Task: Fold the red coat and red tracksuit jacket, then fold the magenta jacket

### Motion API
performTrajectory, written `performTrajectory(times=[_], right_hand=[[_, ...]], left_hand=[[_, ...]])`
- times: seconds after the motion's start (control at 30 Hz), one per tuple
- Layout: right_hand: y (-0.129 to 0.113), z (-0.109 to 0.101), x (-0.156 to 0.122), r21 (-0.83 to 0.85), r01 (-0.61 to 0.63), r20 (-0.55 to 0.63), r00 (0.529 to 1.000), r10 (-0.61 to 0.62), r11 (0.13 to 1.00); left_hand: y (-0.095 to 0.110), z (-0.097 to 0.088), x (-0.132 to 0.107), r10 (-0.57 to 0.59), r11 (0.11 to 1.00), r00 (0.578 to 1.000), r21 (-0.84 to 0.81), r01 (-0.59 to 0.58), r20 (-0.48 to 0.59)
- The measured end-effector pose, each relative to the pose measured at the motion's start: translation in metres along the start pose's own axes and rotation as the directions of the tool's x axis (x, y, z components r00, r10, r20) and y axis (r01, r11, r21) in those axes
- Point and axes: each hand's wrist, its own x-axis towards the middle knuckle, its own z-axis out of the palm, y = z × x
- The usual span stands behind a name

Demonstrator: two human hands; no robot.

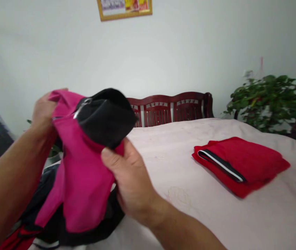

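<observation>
A magenta jacket (81, 173) with a black collar and a metal zip hangs in the air in front of me. My left hand (41, 113) is closed on its upper left edge. My right hand (128, 175) pinches the fabric just under the black collar (106, 116), thumb on top. The jacket's lower part droops onto a dark pile of clothes (67, 229) at the near left of the bed.
A pale pink sheet covers the bed (189, 208). A folded red garment (241, 163) with a black and white stripe lies on it to the right. Behind stand a dark wooden bench back (171, 109), leafy plants (268, 100) and a framed picture (124, 8).
</observation>
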Motion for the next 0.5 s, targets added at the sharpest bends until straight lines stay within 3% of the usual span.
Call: performTrajectory(times=[0.07, 0.1, 0.13, 0.2, 0.27, 0.3, 0.37, 0.43, 0.5], right_hand=[[-0.031, -0.035, 0.014, -0.103, 0.154, -0.118, 0.979, -0.166, 0.983], [-0.044, -0.062, 0.018, -0.181, 0.213, -0.183, 0.952, -0.245, 0.96], [-0.054, -0.094, 0.017, -0.265, 0.248, -0.249, 0.916, -0.315, 0.932], [-0.068, -0.166, 0.002, -0.446, 0.216, -0.403, 0.818, -0.41, 0.869], [-0.072, -0.237, -0.034, -0.557, -0.03, -0.615, 0.686, -0.388, 0.83], [-0.072, -0.267, -0.058, -0.569, -0.207, -0.714, 0.604, -0.354, 0.796], [-0.067, -0.312, -0.109, -0.478, -0.532, -0.842, 0.504, -0.193, 0.699], [-0.06, -0.337, -0.151, -0.436, -0.594, -0.865, 0.483, -0.133, 0.676], [-0.053, -0.35, -0.178, -0.456, -0.605, -0.863, 0.48, -0.158, 0.653]], left_hand=[[0.03, 0.048, 0.003, 0.093, 0.96, 0.995, -0.267, -0.08, 0.036], [0.041, 0.074, -0.003, 0.144, 0.93, 0.985, -0.354, -0.102, 0.094], [0.048, 0.098, -0.012, 0.223, 0.911, 0.948, -0.394, -0.121, 0.225], [0.047, 0.14, -0.039, 0.265, 0.939, 0.775, -0.336, -0.072, 0.574], [0.028, 0.167, -0.074, 0.254, 0.957, 0.682, -0.282, -0.072, 0.686], [0.013, 0.175, -0.093, 0.237, 0.971, 0.636, -0.182, -0.152, 0.734], [-0.023, 0.182, -0.127, 0.164, 0.974, 0.583, -0.037, -0.223, 0.796], [-0.06, 0.178, -0.157, 0.074, 0.978, 0.558, 0.048, -0.201, 0.827], [-0.094, 0.167, -0.18, -0.04, 0.974, 0.535, 0.152, -0.168, 0.844]])
